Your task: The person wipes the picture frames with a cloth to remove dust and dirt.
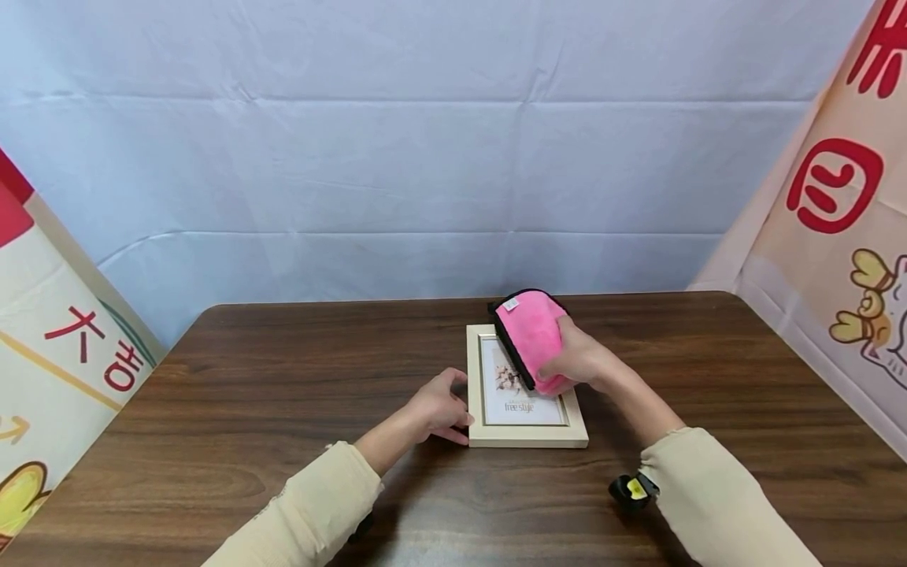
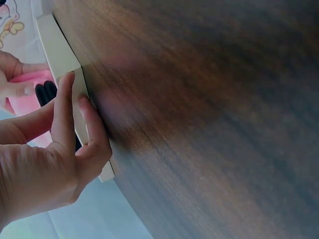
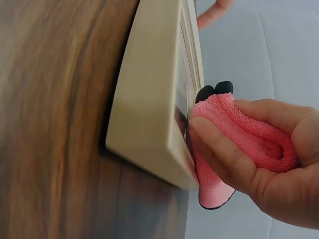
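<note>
A cream picture frame [image 1: 527, 437] lies on the table, with a printed card reading "free style" behind its pane. My right hand [image 1: 583, 358] grips a pink plush cloth [image 1: 530, 323] with black edging and a small white tag. In the right wrist view, the cloth [image 3: 249, 134] is bunched between thumb and fingers, right at the frame's face. The cloth covers the upper right of the frame in the head view. My left hand [image 1: 438, 405] rests against the frame's left side; in the left wrist view, its mostly straight fingers [image 2: 64, 112] touch the side edge.
The dark wood-grain table [image 1: 283, 378] has rounded far corners. A pale cloth backdrop [image 1: 397, 173] hangs behind it, and printed banners stand at the left [image 1: 78, 362] and right [image 1: 836, 260]. A black strap piece with a yellow patch [image 1: 635, 489] shows by the right sleeve.
</note>
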Tool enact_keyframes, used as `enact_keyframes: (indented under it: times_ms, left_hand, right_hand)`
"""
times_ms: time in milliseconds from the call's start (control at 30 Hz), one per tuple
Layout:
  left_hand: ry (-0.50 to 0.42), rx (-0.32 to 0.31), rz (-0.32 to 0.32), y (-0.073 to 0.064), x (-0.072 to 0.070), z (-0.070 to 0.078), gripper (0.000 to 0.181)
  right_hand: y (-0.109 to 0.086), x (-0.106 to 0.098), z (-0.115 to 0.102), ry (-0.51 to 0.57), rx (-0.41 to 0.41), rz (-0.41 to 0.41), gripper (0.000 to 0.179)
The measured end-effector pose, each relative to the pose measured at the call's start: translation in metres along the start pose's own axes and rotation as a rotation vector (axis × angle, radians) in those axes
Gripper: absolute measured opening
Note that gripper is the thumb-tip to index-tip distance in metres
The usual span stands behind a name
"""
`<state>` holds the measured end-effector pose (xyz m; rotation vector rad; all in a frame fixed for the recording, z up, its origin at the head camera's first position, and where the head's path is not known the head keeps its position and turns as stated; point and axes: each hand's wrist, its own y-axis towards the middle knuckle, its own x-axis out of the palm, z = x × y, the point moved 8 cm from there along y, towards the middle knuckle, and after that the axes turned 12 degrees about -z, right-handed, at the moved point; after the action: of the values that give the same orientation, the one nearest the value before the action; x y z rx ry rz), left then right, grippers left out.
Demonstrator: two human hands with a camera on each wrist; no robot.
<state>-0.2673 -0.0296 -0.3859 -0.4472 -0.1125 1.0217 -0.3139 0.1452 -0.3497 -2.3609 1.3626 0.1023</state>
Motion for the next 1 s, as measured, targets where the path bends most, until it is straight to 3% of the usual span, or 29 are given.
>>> enact_keyframes:
  times_ms: [533,833,1000]
  left_hand:
    - [-0.006,0.01,0.006,0.002,-0.001,-0.001,0.06]
    - [0.003,0.014,0.003,0.003,-0.001,-0.002,0.06]
    - [0.003,0.012,0.0,0.003,-0.001,-0.003,0.059]
  right_hand:
    - [0.015,0.036,-0.013,-0.14,0.001,0.006,0.08]
    - [0.013,0.029,-0.009,-0.087,0.023,0.006,0.083]
    - [0.009,0.016,-0.004,-0.08,0.031,0.023,0.069]
